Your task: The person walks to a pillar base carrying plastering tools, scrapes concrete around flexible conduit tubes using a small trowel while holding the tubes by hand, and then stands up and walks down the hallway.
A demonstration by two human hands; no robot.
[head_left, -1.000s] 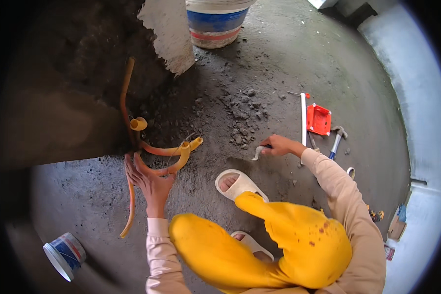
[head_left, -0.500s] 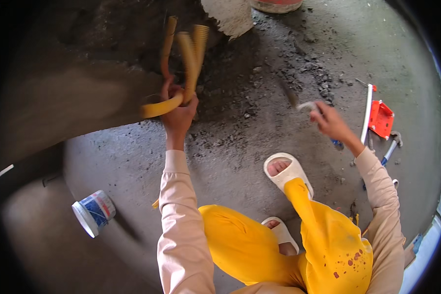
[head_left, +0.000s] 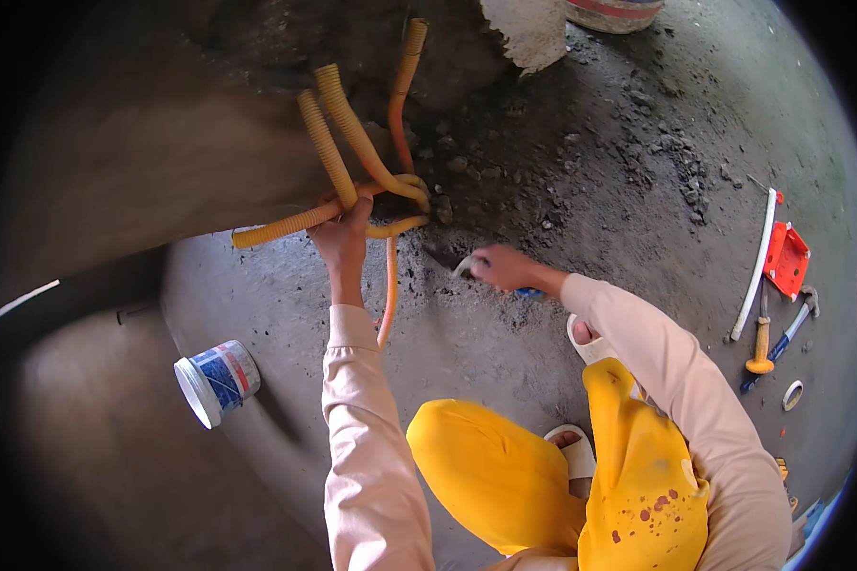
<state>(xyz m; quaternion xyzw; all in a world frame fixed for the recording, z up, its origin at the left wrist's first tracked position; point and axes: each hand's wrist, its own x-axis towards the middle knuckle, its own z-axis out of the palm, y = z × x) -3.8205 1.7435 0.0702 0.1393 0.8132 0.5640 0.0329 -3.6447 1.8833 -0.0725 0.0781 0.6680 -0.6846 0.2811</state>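
Several yellow-orange corrugated conduit pipes [head_left: 358, 133] rise and bend out of dark broken ground near the wall base. My left hand [head_left: 341, 243] is closed around them low down; its fingers are partly hidden behind the pipes. One orange pipe [head_left: 396, 109] stands apart to the right, and a thin orange length [head_left: 391, 281] hangs below the bunch. My right hand [head_left: 505, 266] grips a trowel [head_left: 464, 267], its dark blade pointing left at the soil beside the pipes. The trowel's blue handle end shows under my hand.
Loose rubble [head_left: 690, 171] covers the floor to the right. Farther right lie a white tube [head_left: 755, 266], a red plastic box [head_left: 787, 259], a hammer [head_left: 795, 328], a yellow-handled tool [head_left: 762, 347] and a tape roll [head_left: 792, 395]. A white-and-blue bucket [head_left: 227, 376] stands left; another bucket [head_left: 614, 14] is at the top.
My right hand has brought the trowel left and down, close to the pipes. The bunched pipes have spread and lean left in my left hand. The whole view has shifted somewhat.
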